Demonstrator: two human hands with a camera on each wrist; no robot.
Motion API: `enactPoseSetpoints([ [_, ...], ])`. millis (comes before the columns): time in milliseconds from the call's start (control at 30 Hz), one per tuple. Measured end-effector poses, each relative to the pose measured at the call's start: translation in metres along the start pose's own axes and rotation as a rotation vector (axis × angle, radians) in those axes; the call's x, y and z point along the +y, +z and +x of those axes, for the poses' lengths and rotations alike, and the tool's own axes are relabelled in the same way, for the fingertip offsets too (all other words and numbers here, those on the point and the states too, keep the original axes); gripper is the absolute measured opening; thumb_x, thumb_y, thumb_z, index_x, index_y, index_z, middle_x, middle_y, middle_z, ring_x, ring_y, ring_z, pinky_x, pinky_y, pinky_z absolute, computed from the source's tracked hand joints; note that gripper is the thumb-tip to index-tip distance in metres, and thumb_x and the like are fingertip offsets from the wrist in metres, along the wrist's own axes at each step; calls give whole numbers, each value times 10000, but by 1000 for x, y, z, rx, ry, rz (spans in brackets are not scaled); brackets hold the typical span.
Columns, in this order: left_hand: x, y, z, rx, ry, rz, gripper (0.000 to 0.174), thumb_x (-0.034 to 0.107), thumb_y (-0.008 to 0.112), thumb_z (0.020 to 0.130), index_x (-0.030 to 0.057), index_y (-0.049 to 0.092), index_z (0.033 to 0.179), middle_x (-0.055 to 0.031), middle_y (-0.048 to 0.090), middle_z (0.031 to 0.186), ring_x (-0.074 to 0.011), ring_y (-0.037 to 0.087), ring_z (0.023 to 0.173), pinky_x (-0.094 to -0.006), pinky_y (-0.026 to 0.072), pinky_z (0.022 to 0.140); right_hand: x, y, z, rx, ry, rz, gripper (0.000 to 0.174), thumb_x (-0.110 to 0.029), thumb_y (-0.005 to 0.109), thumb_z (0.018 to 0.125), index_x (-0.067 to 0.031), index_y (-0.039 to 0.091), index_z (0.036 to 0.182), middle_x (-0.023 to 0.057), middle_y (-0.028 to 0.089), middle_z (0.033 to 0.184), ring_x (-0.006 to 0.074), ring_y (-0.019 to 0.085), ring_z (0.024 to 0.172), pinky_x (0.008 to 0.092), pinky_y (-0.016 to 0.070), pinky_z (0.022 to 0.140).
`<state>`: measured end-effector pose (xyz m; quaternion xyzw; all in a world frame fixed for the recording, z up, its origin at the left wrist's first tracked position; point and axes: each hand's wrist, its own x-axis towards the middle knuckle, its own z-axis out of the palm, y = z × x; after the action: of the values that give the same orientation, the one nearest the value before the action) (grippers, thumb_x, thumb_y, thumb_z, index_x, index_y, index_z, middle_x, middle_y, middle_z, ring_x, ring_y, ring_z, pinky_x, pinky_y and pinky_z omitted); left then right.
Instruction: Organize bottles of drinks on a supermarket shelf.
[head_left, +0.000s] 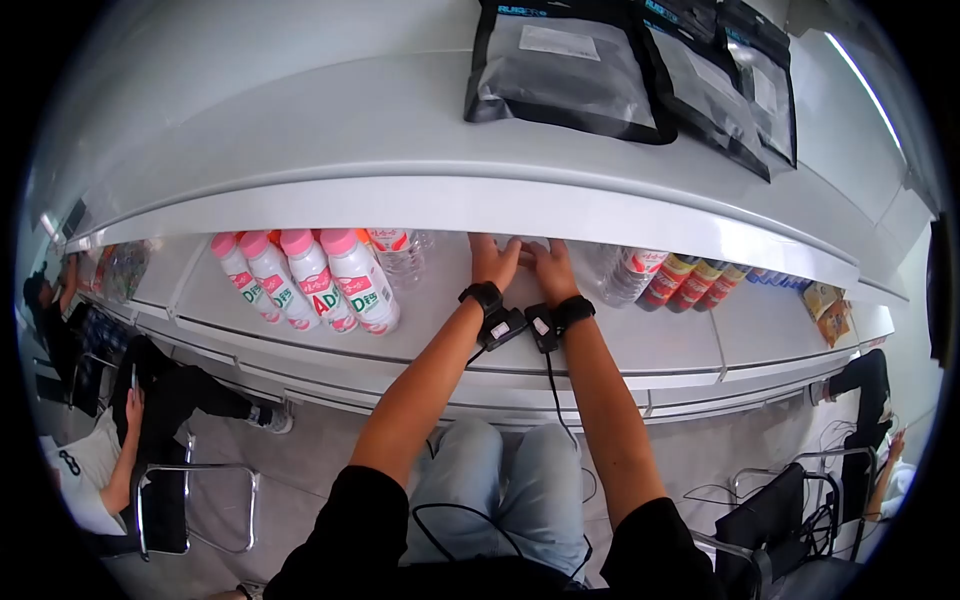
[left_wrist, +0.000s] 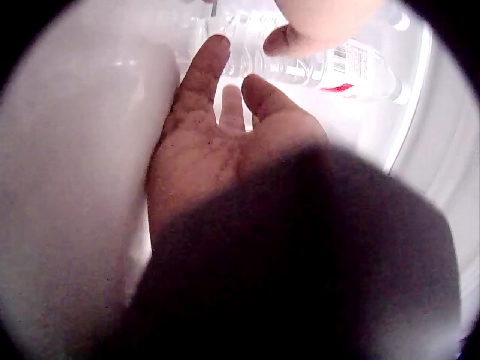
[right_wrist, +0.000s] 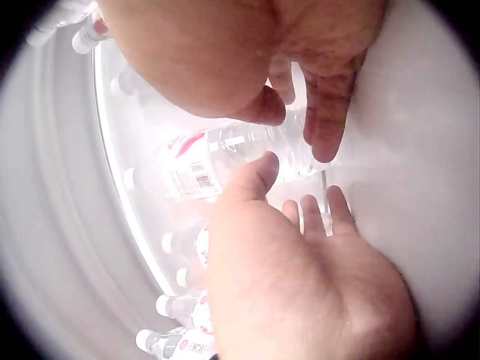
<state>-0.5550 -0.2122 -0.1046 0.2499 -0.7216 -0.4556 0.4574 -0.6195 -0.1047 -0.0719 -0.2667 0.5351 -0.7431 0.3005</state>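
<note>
Both hands reach in under the shelf's front lip at the centre of the head view. In both wrist views a clear bottle (left_wrist: 352, 66) (right_wrist: 191, 166) with a red and white label stands between them. The left hand (head_left: 492, 265) (left_wrist: 217, 142) has its fingers extended and spread beside the bottle's lower part. The right hand (head_left: 551, 270) (right_wrist: 307, 277) is on the other side, its thumb near the bottle and its fingers spread. Neither hand's fingers are curled round it; contact cannot be told. In the head view the bottle is hidden.
Pink-capped white bottles (head_left: 350, 280) and a clear bottle (head_left: 402, 262) stand left of the hands. To the right are clear bottles (head_left: 630, 275), red bottles (head_left: 690, 283) and snack packs (head_left: 828, 312). Black-edged pouches (head_left: 570, 70) lie on the upper surface. Seated people are at both sides.
</note>
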Motion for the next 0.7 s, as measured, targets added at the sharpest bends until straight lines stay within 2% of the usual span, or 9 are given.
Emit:
enactPoseSetpoints([
  [67,48,-18,-5,-121,-31,14,466,284,594,920,-9,532,1278,-207,582,1234,-309,570,1164,-404,479,922,-2,2,0,-18,-2,-47,423,-59,445,952,29,375,1360,208,581,1216,279,643,1004,367,524,878],
  [133,40,-16,-3,-157,-16,67,507,350,604,907,-13,554,1257,-224,594,1235,-334,574,1154,-414,469,927,0,0,4,-29,18,-164,432,-41,427,953,29,347,1372,210,558,1258,298,634,1043,375,517,899],
  [200,5,1,13,-118,36,156,553,384,643,873,-25,566,1236,-259,612,1207,-369,580,1146,-417,450,948,12,0,10,-31,-5,-52,451,-30,416,953,26,321,1390,209,550,1274,306,617,1083,385,513,915],
  [233,9,0,22,-277,-133,128,602,444,625,863,-1,560,1264,-252,575,1283,-378,567,1172,-398,450,955,18,-1,12,-30,-16,-2,461,-25,410,952,24,308,1399,209,546,1282,310,608,1103,390,512,924],
  [267,14,4,24,-270,-158,85,594,426,645,849,-12,569,1242,-260,606,1220,-384,573,1150,-412,448,951,12,1,7,-29,-24,-8,470,-20,401,953,15,296,1410,196,542,1293,310,599,1117,399,509,932],
  [300,7,11,26,-191,-95,99,565,408,653,843,-8,584,1220,-256,621,1175,-385,585,1112,-416,456,931,1,4,3,-30,-36,-12,479,-16,392,954,6,284,1420,184,539,1305,310,590,1130,408,507,939],
  [367,-9,22,29,-18,92,228,490,358,657,845,-4,612,1172,-245,647,1098,-386,604,1044,-427,472,890,1,0,9,-36,-25,-84,401,-45,414,962,1,402,1360,146,576,1259,279,599,1106,382,521,895],
  [433,-13,19,27,-28,154,277,444,323,644,852,-4,616,1151,-236,650,1087,-386,605,1030,-435,473,873,9,-11,15,-66,-17,-132,341,-84,446,969,11,478,1295,123,605,1201,254,626,1038,353,536,830],
  [700,0,-12,6,-61,242,319,406,285,640,846,-3,619,1131,-229,649,1073,-388,598,1020,-447,465,864,12,-24,5,-11,-211,-233,316,-104,474,963,12,498,1255,116,608,1157,237,626,983,339,527,787],
])
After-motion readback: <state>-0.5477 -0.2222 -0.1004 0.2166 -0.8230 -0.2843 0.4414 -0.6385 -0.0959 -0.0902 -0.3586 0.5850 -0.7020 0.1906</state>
